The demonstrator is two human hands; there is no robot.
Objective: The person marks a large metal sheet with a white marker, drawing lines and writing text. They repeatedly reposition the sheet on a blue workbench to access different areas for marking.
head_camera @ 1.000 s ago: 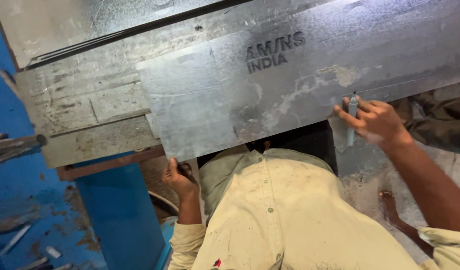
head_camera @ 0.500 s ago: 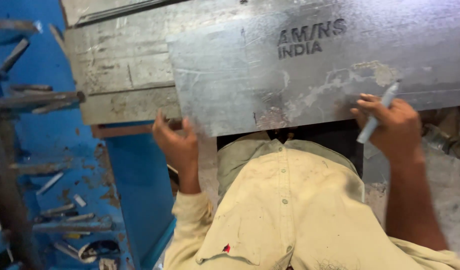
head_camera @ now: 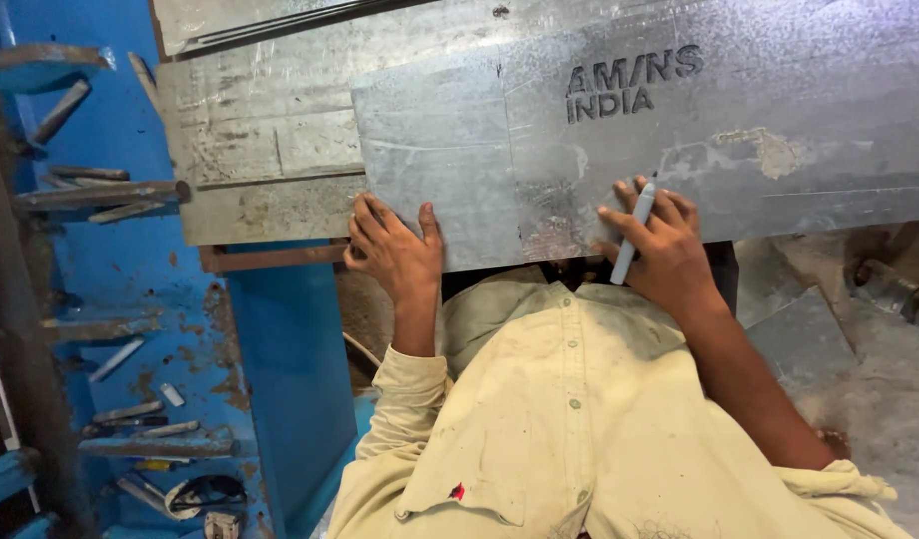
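Both hands have settled onto the near edge of the grey galvanised steel sheet [head_camera: 619, 140] lying on the desk; left hand [head_camera: 394, 250] lies flat, fingers spread, while right hand [head_camera: 659, 250] pinches a slim grey marker pen [head_camera: 634, 232]
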